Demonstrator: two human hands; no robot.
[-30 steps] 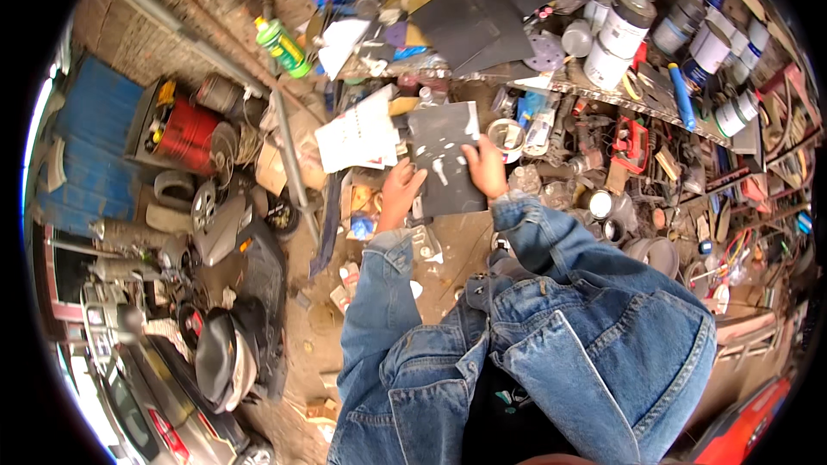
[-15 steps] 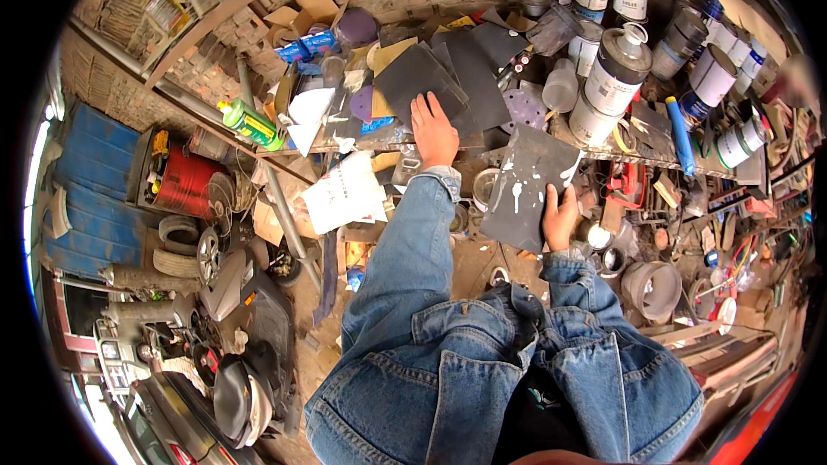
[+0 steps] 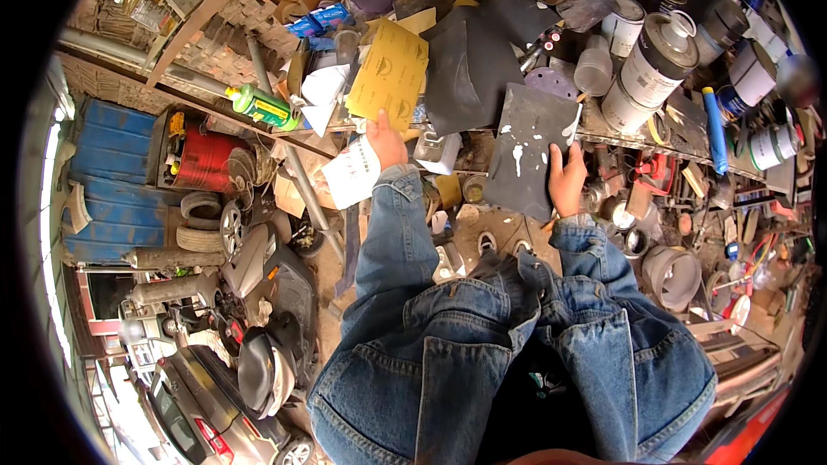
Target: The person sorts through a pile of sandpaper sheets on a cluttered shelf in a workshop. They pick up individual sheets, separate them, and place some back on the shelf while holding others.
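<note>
My left hand [image 3: 385, 143] has its fingers closed on the lower edge of a sheet of sandpaper [image 3: 389, 71], its yellow printed back facing up over the bench's front. My right hand [image 3: 566, 179] grips the right edge of a dark grey sheet [image 3: 527, 151] spotted with white paint, thumb on top, fingers hidden below. This sheet is held at the bench edge. Between the two lie more black sandpaper sheets [image 3: 469, 77], one creased. Below my left hand hangs a white printed sheet [image 3: 349, 176]. A purple sanding disc [image 3: 551, 83] lies behind the spotted sheet.
Paint cans [image 3: 659, 52] crowd the bench's right, beside a clear plastic cup [image 3: 593, 69] and a blue tube [image 3: 714, 131]. A green bottle [image 3: 261, 107] lies at the left end. A scooter [image 3: 271, 293] and tires [image 3: 200, 222] stand at left, a bucket [image 3: 672, 277] at right.
My left hand has gone from resting flat on a black sheet to gripping a yellow-backed one, shifted left. The right hand still holds the spotted sheet. The view has shifted slightly.
</note>
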